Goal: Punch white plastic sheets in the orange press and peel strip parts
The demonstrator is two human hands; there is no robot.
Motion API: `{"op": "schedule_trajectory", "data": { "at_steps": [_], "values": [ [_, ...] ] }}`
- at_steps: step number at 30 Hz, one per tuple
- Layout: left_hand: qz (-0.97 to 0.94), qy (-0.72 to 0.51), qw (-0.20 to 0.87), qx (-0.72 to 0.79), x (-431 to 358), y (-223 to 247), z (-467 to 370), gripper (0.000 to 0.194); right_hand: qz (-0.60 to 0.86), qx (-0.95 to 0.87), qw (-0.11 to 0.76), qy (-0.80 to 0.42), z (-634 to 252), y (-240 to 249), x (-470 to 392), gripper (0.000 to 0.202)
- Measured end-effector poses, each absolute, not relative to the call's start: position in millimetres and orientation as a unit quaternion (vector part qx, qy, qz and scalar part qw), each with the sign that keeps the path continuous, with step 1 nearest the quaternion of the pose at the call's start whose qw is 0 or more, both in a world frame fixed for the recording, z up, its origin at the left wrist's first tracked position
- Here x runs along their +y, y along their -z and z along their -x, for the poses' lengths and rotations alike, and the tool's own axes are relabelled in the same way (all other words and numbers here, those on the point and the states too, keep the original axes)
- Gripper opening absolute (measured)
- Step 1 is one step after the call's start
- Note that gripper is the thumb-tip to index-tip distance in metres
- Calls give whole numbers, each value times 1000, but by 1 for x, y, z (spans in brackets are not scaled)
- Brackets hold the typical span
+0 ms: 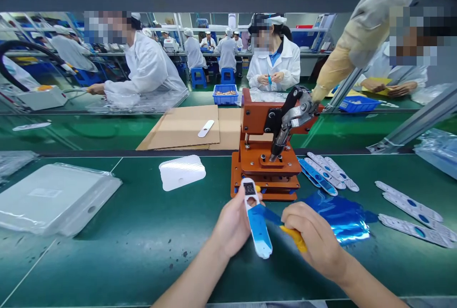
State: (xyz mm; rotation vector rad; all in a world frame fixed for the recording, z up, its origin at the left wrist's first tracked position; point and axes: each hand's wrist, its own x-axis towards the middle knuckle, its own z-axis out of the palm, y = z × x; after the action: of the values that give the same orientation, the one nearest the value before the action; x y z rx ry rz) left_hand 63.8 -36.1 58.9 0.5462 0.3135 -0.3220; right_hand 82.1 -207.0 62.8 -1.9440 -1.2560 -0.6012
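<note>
Held upright in my left hand is a long white plastic panel, with a dark square and a round hole near its top. Blue film covers its lower part. A strip of that film stretches off to the right, towards my right hand, whose fingers are closed at its end. Yellow coverings like finger cots show on fingers of both hands. Just beyond my hands stands an orange toggle press. Loose blue film lies beside my right hand.
Right of the press lie several panels, some blue-filmed, with more panels farther right. A white plate and a bagged stack lie left. Behind are cardboard and co-workers; a cloth-wrapped arm slants overhead.
</note>
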Motion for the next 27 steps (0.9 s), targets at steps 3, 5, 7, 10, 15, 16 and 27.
{"op": "schedule_trajectory", "data": {
  "at_steps": [3, 5, 7, 10, 15, 16, 27],
  "values": [
    [-259, 43, 952, 159, -15, -59, -68, 25, 747, -438, 462, 188, -64, -59, -209, 17],
    [-279, -55, 943, 173, 5, -58, -69, 23, 769, -332, 510, 196, -60, -51, -225, 13],
    [-303, -132, 928, 171, 26, -58, -67, 22, 807, -156, 524, 224, -66, -37, -257, 8],
    [-358, -159, 910, 134, 44, -57, -59, 33, 869, 60, 453, 192, -84, -5, -317, 18],
    [-444, -89, 886, 99, 17, -54, -41, 35, 966, 30, 176, 189, -99, 24, -355, 36],
    [-444, -78, 888, 94, 7, -52, -38, 40, 960, 7, 168, 223, -97, 21, -348, 37],
    [-488, -54, 871, 13, -17, -54, -30, 53, 791, -163, 586, -61, -74, -18, -220, 44]
  ]
}}
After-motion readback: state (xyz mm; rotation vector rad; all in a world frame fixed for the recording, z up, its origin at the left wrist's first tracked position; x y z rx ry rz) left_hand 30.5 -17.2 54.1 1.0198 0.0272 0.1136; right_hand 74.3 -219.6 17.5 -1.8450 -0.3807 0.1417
